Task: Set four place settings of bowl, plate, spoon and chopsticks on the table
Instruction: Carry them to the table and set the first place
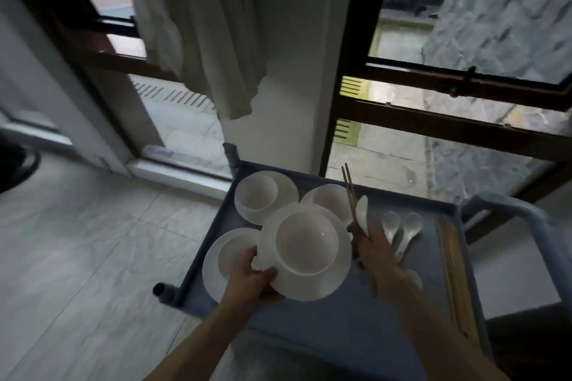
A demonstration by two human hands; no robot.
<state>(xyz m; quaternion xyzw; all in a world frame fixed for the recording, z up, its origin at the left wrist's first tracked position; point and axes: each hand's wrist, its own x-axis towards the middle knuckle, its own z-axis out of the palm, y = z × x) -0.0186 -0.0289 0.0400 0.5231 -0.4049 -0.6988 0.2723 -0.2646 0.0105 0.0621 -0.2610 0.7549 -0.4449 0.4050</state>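
My left hand [253,280] grips the near-left rim of a white plate [337,272] held above the cart, and a white bowl [305,243] sits on that plate. My right hand [373,252] holds a pair of wooden chopsticks [350,192] and a white spoon [362,213] together. On the blue cart tray [309,318] stand three more plates with bowls: back left [257,195], back middle [328,198] and front left [232,257]. Loose white spoons [402,230] and more chopsticks [453,275] lie on the tray's right side.
The cart stands against a white pillar [294,71] between dark-framed windows [464,96]. A pale curtain [201,25] hangs at upper left. Grey tiled floor [77,257] spreads to the left. No table is in view.
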